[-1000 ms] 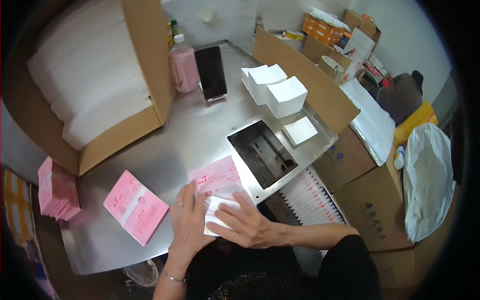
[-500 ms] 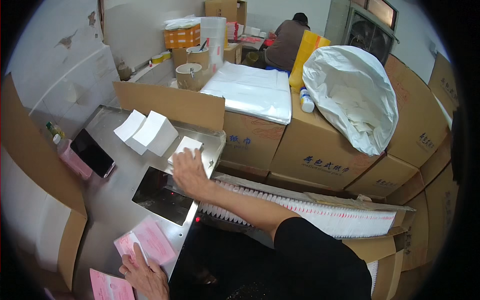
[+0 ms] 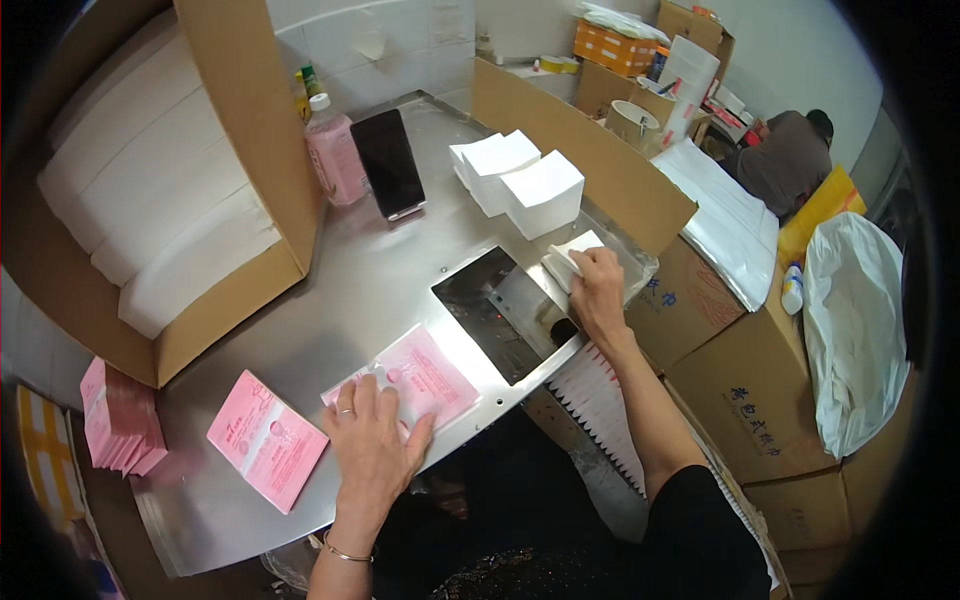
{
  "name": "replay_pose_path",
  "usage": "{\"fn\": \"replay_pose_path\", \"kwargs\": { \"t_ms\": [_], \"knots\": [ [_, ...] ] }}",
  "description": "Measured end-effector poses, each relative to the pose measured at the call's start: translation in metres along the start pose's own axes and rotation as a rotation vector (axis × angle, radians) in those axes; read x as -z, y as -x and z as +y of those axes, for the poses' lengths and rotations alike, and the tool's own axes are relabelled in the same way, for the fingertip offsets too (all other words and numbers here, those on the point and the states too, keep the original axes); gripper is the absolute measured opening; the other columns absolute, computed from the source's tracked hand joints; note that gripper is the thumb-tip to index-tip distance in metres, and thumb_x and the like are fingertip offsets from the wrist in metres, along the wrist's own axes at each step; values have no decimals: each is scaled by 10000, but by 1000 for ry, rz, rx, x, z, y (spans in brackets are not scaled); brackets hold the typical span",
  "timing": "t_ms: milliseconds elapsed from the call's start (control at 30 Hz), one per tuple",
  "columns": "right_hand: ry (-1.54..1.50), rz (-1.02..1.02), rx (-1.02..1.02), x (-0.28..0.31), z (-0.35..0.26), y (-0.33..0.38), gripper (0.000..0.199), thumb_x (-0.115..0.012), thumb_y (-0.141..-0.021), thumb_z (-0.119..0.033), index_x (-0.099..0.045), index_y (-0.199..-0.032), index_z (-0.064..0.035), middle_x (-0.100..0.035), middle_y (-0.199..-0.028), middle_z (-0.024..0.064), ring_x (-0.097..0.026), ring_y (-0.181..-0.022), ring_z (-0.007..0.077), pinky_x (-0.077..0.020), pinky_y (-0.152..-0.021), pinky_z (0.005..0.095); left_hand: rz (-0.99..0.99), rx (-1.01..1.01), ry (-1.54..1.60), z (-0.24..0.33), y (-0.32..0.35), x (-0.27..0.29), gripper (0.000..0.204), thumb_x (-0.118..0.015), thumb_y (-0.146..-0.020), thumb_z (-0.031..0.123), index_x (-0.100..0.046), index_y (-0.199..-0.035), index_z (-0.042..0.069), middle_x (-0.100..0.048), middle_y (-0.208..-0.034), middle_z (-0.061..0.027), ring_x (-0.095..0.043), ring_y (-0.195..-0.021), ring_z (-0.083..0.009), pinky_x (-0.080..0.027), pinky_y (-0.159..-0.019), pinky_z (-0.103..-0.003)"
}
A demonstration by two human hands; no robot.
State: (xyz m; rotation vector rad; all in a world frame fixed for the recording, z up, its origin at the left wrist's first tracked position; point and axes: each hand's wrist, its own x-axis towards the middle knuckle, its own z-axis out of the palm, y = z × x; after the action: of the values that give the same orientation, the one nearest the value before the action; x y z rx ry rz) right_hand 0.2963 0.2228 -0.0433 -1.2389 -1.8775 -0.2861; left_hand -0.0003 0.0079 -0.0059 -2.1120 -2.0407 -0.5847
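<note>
My left hand (image 3: 378, 435) lies on a pink printed plastic packet (image 3: 432, 365), fingers spread over its near end and thumb out to the side. A ring and a bracelet show on that hand. Beyond the rectangular opening (image 3: 480, 290) in the metal table, my right hand (image 3: 598, 290) grips the near edge of a small stack of white paper tissues (image 3: 572, 256). Its fingertips are partly hidden behind the stack. Just behind stand more white tissue stacks (image 3: 545, 190). Another pink packet pile (image 3: 268, 440) lies left of my left hand.
A dark phone (image 3: 388, 165) leans by a pink bottle (image 3: 336, 155). At left stands a carton (image 3: 235, 315) filled with white tissues; below it are bundled pink packets (image 3: 122, 420). A long row of tissues (image 3: 600, 405) runs under my right arm. Cartons (image 3: 740, 400) and a white sack (image 3: 850, 330) stand right; another person (image 3: 785, 160) sits behind.
The view has swung left, bringing the tissue carton and bundled pink packets into sight. My left hand now lies flatter on the pink packet. My right hand stays at the small tissue stack.
</note>
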Motion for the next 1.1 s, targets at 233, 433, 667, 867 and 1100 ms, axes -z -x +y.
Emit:
{"fn": "replay_pose_path", "kwargs": {
  "t_ms": [233, 433, 667, 867, 1100],
  "knots": [
    [-283, -167, 530, 39, -139, 34, 326, -606, -804, -29, -634, -1127, 7, -632, -1136, 207, -623, -1085, 387, -463, -979, 591, -145, -22, 243, 12, 10, 16, 447, -711, -793, 273, -645, -1172, 46, -561, -1203, -180, -555, -1016, -376, -547, -765, -469],
    [-437, -409, 591, 30, -196, 69, 310, -618, -848, -140, -631, -1132, -16, -575, -997, 204, -603, -1012, 362, -314, -1063, 687, 79, 69, 141, 7, 16, 4, 734, -826, -650, 271, -546, -1286, 35, -521, -1186, -226, -525, -1002, -407, -434, -831, -490],
    [-212, -590, 401, -34, -194, 43, 276, -587, -875, -174, -637, -1109, -38, -612, -1012, 186, -590, -1084, 373, -255, -1042, 750, 26, 116, 178, 36, 18, -2, 694, -722, -780, 97, -461, -1409, -39, -532, -1115, -214, -526, -962, -371, -450, -813, -430],
    [-240, -635, 27, -51, -107, 17, 172, -589, -851, -136, -671, -940, -14, -693, -977, 207, -668, -982, 363, -486, -896, 531, -27, 56, 823, 8, 61, 18, 508, -727, -808, 34, -618, -1304, 16, -618, -1087, -171, -598, -954, -343, -475, -880, -431],
    [67, -299, 59, 21, -71, 13, 204, -687, -842, -141, -671, -1006, -21, -678, -909, 189, -663, -849, 358, -518, -741, 470, 429, 304, 96, -65, 75, 62, 413, -642, -790, 7, -611, -1201, 38, -575, -1212, -206, -516, -1120, -383, -383, -1006, -517]
  ]
}}
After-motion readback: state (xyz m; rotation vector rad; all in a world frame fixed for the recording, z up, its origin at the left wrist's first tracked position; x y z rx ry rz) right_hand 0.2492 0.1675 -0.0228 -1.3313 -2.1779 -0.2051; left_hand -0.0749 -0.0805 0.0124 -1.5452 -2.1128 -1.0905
